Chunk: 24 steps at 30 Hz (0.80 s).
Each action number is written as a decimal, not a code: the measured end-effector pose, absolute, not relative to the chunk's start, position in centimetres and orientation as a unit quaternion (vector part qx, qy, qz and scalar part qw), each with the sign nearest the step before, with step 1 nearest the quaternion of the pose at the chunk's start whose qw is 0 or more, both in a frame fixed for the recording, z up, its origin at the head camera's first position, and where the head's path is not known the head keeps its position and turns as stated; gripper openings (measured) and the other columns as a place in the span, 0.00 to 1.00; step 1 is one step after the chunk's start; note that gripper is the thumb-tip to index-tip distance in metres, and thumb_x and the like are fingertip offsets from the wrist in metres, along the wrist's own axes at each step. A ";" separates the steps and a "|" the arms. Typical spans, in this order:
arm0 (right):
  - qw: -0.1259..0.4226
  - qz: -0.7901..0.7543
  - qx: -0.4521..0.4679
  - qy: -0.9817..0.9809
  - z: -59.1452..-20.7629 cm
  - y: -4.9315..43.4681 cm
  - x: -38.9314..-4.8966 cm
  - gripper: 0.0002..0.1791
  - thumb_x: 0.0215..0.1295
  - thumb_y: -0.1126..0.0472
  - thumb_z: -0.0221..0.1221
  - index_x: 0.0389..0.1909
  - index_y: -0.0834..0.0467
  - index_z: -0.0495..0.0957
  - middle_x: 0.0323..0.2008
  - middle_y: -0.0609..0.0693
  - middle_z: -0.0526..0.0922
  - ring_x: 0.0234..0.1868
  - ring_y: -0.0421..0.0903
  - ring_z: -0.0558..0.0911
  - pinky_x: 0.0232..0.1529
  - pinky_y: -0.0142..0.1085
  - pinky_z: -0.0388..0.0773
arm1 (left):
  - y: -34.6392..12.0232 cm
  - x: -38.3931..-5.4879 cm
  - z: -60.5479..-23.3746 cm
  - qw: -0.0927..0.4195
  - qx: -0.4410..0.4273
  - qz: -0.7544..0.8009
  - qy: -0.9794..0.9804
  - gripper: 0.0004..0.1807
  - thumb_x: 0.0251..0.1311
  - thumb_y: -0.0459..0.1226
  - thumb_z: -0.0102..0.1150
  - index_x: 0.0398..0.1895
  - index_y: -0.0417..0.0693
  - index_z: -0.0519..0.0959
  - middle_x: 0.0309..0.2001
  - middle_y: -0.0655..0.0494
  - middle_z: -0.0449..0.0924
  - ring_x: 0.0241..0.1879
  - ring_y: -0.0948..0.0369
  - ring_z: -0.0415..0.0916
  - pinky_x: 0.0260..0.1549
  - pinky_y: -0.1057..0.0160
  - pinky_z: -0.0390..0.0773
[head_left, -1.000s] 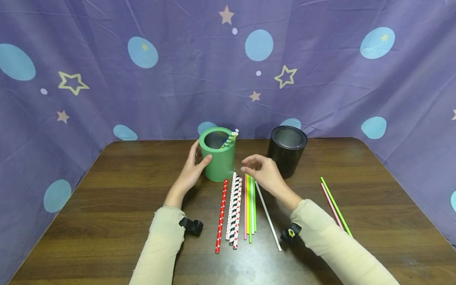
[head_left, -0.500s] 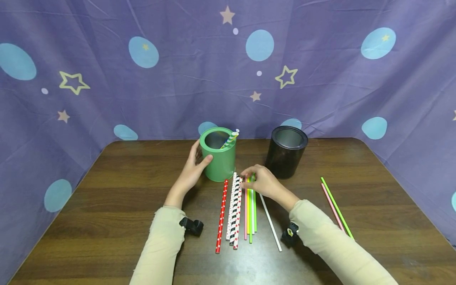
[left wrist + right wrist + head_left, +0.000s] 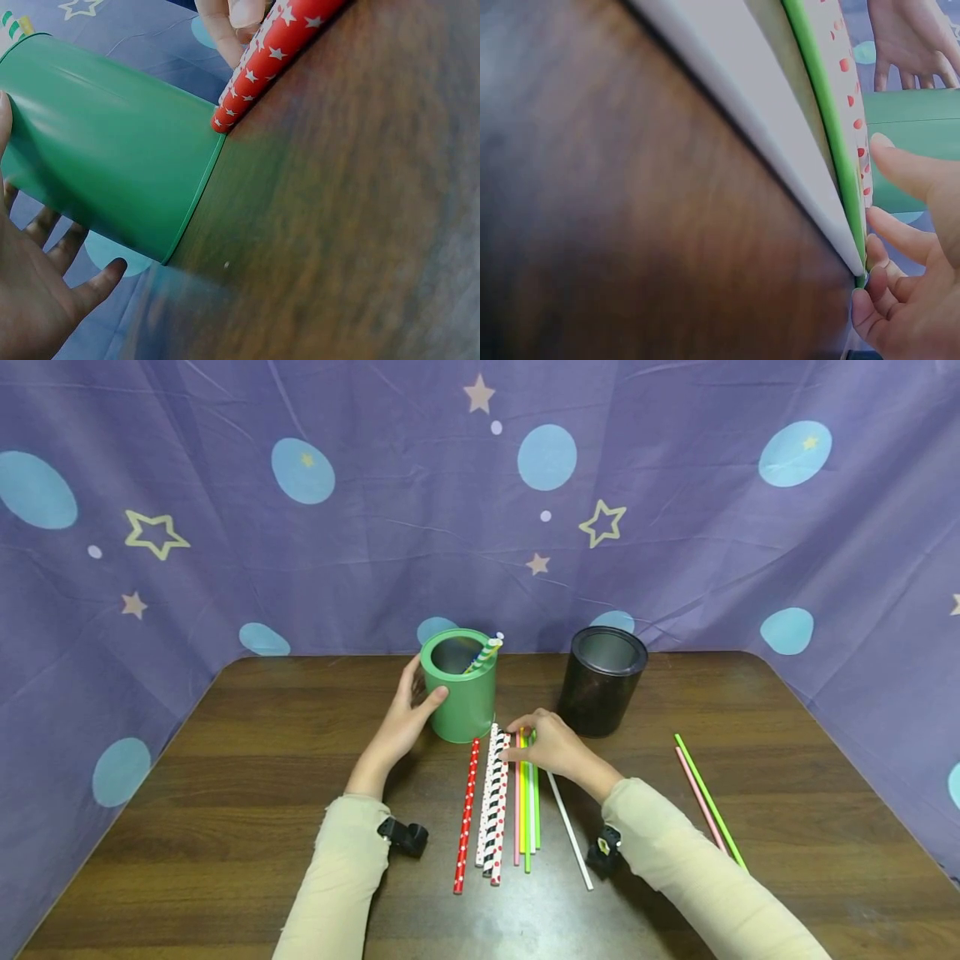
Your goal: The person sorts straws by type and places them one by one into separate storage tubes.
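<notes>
My left hand (image 3: 405, 717) holds the side of a green can (image 3: 463, 706), its thumb in front and its fingers behind. Several striped straws (image 3: 483, 656) lean inside that can. My right hand (image 3: 558, 745) is over the upper ends of the straws on the table, thumb and index finger apart beside the white straw with red dots (image 3: 497, 827). Under and near it lie a black-and-white striped straw (image 3: 489, 852), a pink straw (image 3: 517, 827), green straws (image 3: 528, 860) and a white straw (image 3: 572, 835). Nothing is plainly pinched; the right wrist view shows its fingers beside the green straw (image 3: 821, 97).
A black can (image 3: 603, 689) stands behind my right hand. A red straw with white marks (image 3: 466, 818) lies left of the others. To the right, another green straw (image 3: 712, 802) and a pink one (image 3: 700, 797) lie together. A purple curtain (image 3: 420, 527) hangs behind the wooden table (image 3: 247, 793).
My right hand has come down and slightly toward me onto the straws, its thumb shifting left to the red-dotted one. The left hand and the green can have stayed in place.
</notes>
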State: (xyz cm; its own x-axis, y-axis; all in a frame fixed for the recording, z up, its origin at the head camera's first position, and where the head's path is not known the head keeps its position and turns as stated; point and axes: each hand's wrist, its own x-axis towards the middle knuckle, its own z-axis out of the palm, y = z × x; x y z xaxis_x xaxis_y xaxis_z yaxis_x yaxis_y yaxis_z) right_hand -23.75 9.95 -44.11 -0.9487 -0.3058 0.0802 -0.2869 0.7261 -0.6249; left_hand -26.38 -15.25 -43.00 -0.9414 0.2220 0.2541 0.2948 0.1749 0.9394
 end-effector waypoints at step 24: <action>0.031 -0.469 -0.153 0.870 -42.4 10.0 -22.9 0.19 0.53 0.62 0.74 0.44 0.63 0.80 0.30 0.50 0.85 0.32 0.43 0.81 0.32 0.34 0.75 | -15.4 -26.5 -43.3 0.020 -0.155 -0.615 -0.773 0.40 0.72 0.46 0.54 0.80 0.59 0.45 0.77 0.47 0.48 0.74 0.47 0.48 0.71 0.45 0.52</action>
